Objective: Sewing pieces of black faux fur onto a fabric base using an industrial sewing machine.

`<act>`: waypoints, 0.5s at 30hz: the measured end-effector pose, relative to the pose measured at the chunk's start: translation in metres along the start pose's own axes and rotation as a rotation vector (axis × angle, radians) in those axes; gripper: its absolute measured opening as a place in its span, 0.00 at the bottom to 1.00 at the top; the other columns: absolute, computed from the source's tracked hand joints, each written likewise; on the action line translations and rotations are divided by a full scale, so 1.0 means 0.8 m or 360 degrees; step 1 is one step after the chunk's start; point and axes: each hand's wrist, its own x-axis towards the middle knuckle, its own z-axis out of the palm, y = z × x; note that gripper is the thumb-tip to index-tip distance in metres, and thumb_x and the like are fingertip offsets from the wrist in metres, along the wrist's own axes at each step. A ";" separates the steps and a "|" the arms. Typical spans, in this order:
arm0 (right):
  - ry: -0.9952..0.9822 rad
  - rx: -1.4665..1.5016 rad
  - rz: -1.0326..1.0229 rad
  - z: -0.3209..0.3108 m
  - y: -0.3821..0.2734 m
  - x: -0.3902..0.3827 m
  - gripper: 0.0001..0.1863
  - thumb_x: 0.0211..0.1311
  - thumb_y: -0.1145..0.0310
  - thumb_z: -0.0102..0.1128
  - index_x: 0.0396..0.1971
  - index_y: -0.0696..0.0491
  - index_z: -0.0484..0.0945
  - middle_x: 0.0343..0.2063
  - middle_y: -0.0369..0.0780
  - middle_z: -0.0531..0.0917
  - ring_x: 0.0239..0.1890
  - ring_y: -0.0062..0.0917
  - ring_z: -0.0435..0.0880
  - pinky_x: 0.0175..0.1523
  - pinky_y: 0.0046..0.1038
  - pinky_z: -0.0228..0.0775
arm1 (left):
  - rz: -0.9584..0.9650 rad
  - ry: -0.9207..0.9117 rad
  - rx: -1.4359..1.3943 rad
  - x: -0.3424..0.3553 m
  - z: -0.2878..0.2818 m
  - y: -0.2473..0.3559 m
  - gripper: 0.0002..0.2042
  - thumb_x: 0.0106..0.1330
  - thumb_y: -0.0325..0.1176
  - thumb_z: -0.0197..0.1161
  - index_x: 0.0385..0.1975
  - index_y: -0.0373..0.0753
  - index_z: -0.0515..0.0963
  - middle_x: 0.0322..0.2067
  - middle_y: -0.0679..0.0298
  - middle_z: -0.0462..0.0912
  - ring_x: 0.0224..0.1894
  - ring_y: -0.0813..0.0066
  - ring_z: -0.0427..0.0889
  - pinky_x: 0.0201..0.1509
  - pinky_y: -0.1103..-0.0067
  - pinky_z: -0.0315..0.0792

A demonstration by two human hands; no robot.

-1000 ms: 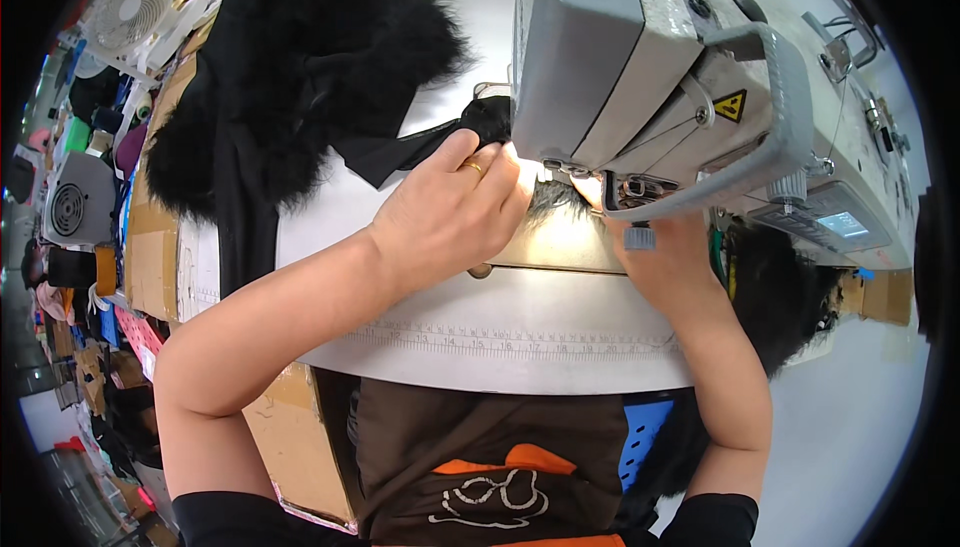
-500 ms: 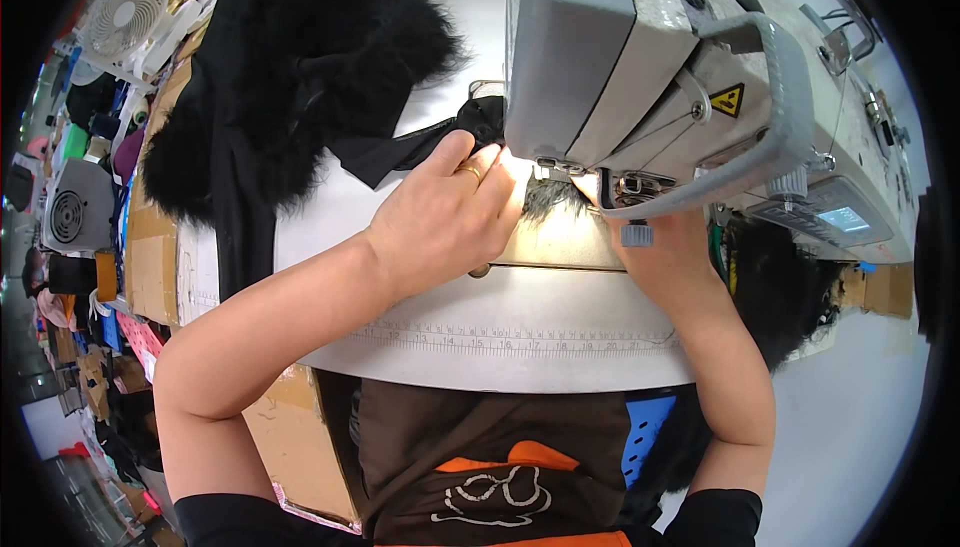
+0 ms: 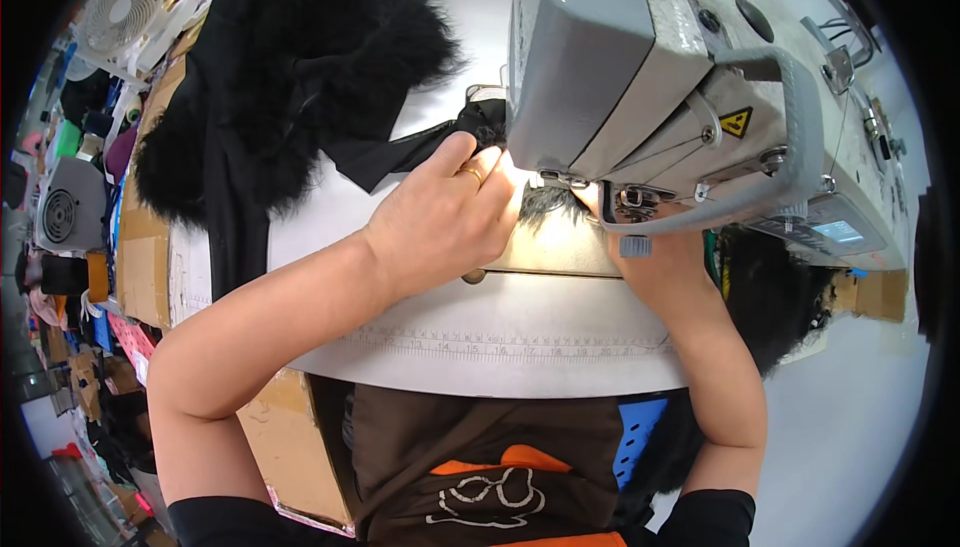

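Note:
A black garment with fluffy fur trim point(image 3: 370, 47) is spread over the left side of the sewing table. A strip of its black cloth point(image 3: 395, 157) runs right to the sewing machine point(image 3: 590, 57). My left hand point(image 3: 445, 212), a ring on one finger, is closed on the cloth just left of the lit needle area, thumb near a bunched dark piece. Dark fur point(image 3: 550, 205) pokes out under the presser foot area. On the far side of that spot, my right hand point(image 3: 655, 262) reaches under the machine head, which hides its fingers.
A grey thread guard point(image 3: 800, 137) and a small screen point(image 3: 838, 232) are on the machine's right. More black fur point(image 3: 770, 292) hangs at the table's right. A printed ruler point(image 3: 480, 345) runs along the front edge. A cardboard box point(image 3: 290, 437) stands below left; a white fan point(image 3: 122, 9) is farther off.
The whole view has shifted slightly, with the machine appearing a little farther right and lower. Both hands stay in nearly the same place at the cloth.

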 end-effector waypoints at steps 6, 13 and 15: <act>0.0079 0.0065 0.0000 -0.012 -0.003 0.004 0.04 0.47 0.76 0.66 0.22 0.50 0.81 0.28 0.37 0.83 0.32 0.37 0.88 0.33 0.41 0.79 | 0.0008 -0.0033 0.0097 0.000 -0.010 0.000 0.03 0.54 0.32 0.67 0.24 0.42 0.84 0.35 0.59 0.83 0.40 0.65 0.81 0.60 0.67 0.68; 0.0077 0.0069 0.0011 0.002 -0.005 -0.002 0.03 0.47 0.77 0.65 0.20 0.51 0.81 0.26 0.39 0.83 0.31 0.38 0.88 0.33 0.41 0.80 | -0.0017 -0.0174 0.0028 -0.002 -0.006 0.007 0.03 0.55 0.32 0.67 0.25 0.42 0.85 0.37 0.58 0.84 0.40 0.65 0.82 0.61 0.67 0.67; 0.0062 0.0096 0.0045 0.000 -0.006 -0.003 0.03 0.46 0.77 0.65 0.19 0.52 0.80 0.25 0.39 0.82 0.30 0.39 0.87 0.33 0.42 0.79 | -0.0012 -0.0139 0.0041 -0.002 -0.007 0.008 0.03 0.55 0.32 0.67 0.25 0.42 0.85 0.37 0.58 0.84 0.39 0.65 0.82 0.61 0.67 0.67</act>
